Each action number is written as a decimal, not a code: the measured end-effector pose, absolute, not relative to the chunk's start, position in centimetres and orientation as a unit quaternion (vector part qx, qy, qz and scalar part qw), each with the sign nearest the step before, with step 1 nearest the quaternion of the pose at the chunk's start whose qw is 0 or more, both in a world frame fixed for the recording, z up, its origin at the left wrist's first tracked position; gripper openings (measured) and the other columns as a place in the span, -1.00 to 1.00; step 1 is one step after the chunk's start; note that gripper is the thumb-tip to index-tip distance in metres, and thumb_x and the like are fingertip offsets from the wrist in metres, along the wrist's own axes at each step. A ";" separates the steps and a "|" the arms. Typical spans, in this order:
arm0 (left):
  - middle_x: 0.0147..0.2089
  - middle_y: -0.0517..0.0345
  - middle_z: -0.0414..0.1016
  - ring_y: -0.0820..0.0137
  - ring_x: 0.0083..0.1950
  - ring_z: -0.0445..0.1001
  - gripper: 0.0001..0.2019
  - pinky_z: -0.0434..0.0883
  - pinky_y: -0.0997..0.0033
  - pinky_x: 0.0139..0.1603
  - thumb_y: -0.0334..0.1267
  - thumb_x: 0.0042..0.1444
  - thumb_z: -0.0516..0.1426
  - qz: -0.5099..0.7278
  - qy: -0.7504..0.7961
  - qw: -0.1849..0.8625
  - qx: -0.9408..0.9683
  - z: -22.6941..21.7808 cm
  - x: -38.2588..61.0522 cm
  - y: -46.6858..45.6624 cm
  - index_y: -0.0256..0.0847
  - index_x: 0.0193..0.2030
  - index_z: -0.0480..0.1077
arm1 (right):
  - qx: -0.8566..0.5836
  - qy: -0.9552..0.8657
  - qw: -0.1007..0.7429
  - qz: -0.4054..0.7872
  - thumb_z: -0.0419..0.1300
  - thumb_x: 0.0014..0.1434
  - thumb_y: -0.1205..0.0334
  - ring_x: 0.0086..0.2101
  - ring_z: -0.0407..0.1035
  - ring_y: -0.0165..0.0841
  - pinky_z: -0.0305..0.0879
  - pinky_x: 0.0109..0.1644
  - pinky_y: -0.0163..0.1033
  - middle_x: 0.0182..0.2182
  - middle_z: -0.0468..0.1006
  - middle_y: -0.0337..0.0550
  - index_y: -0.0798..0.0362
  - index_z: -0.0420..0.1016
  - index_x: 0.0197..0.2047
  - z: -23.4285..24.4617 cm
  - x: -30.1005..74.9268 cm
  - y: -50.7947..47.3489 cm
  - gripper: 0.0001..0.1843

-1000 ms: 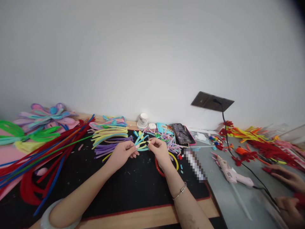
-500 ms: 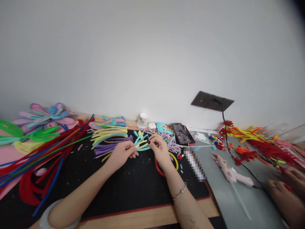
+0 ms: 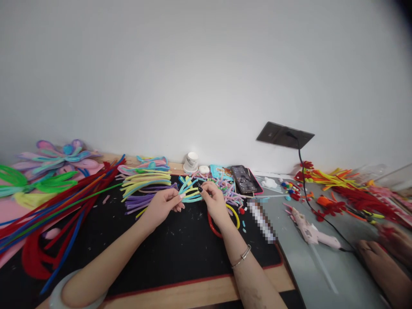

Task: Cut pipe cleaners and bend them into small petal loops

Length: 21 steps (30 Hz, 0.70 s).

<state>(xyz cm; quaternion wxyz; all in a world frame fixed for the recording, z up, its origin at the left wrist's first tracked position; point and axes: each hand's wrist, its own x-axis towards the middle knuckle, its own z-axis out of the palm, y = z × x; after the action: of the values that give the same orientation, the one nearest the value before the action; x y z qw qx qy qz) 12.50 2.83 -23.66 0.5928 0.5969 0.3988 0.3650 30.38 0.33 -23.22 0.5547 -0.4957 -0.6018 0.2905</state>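
The left hand is pinching a pale yellow pipe cleaner between thumb and fingers, and the right hand is gripping it from three o'clock, so both grips are closing on it above the black mat. Light blue pipe cleaners are showing just beyond it; how many of them the fingers are holding, I cannot tell. Taking the yellow piece as the centre of the clock, a purple bundle is lying at nine, a white cup is standing at twelve, and a phone is resting at two. A red and yellow ring is lying at four, partly behind the right hand. Farther out, between three and four, a glue gun is lying on the grey tabletop, near another person's hands.
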 end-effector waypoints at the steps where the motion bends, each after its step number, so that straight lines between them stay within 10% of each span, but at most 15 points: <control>1: -0.57 0.20 0.44 0.49 -0.54 0.36 -0.71 0.30 0.49 -0.46 -0.07 -0.03 0.14 0.366 0.400 0.596 0.593 -23.7 12.5 2.8 -0.25 -0.56 0.28 | -0.494 -0.606 0.555 0.285 0.11 0.06 0.34 -0.25 0.24 -0.33 0.12 -0.12 -0.23 -0.34 0.34 -0.18 0.06 0.31 -0.53 -23.2 30.3 0.3 -0.85; 21: -0.55 0.17 0.46 0.45 -0.52 0.40 -0.71 0.33 0.46 -0.43 -0.06 0.01 0.11 0.343 0.378 0.571 0.644 -24.0 12.5 2.7 -0.25 -0.54 0.31 | -0.482 -0.456 0.562 0.494 0.26 -0.05 0.13 -0.58 0.17 -0.48 0.16 -0.52 -0.37 -0.59 0.30 -0.31 0.06 0.38 -0.45 -24.0 29.7 0.4 -0.80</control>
<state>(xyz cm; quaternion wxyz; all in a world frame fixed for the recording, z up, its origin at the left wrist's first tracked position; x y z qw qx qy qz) 12.55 2.67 -24.01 0.5706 0.6436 0.3778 0.3426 29.65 0.37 -24.03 0.5618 -0.4823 -0.4560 0.4937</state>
